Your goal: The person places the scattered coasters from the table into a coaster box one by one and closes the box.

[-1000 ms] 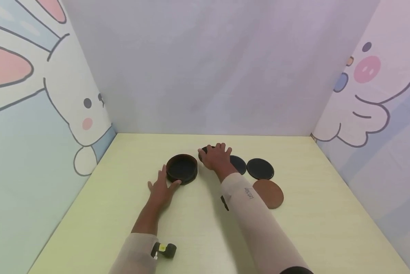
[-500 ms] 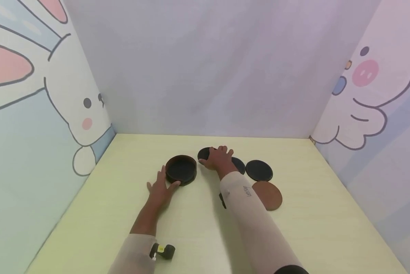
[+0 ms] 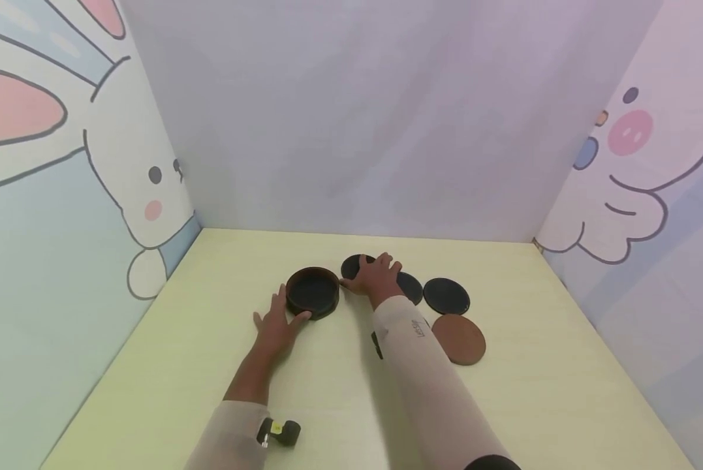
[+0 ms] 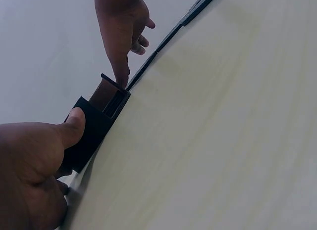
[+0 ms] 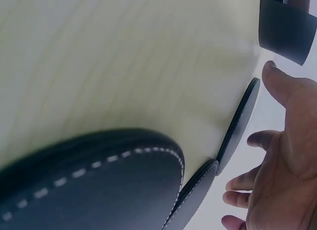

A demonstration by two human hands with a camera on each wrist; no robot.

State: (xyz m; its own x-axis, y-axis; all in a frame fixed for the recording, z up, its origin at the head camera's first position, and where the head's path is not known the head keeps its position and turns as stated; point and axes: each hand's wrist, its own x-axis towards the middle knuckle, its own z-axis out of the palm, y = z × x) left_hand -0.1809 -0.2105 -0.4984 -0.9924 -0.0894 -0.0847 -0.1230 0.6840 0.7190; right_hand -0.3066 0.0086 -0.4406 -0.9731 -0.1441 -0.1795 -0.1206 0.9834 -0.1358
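Observation:
A round, dark coaster holder (image 3: pixel 312 294) with a raised brown-lined wall sits left of the table's middle. My left hand (image 3: pixel 276 333) grips it from the near left, thumb at the front and fingers along the side; in the left wrist view the thumb presses the holder's outer wall (image 4: pixel 91 133). My right hand (image 3: pixel 376 277) hovers at a round black coaster (image 3: pixel 354 266), fingers spread and loosely bent, its thumb pointing toward the holder's right side. In the right wrist view nothing lies between the right hand's fingers (image 5: pixel 242 183).
Two more black coasters, one (image 3: pixel 410 287) partly behind the right hand and another (image 3: pixel 446 296) beyond it, lie in a row to the right. A brown coaster (image 3: pixel 461 341) lies nearer, partly covered by the right sleeve (image 3: pixel 427 372). Printed side walls and a plain back wall enclose the table (image 3: pixel 562 391).
My right hand has drawn slightly back toward me, its thumb sliding off the coaster toward the holder, so more of that coaster shows. The left hand stays on the holder.

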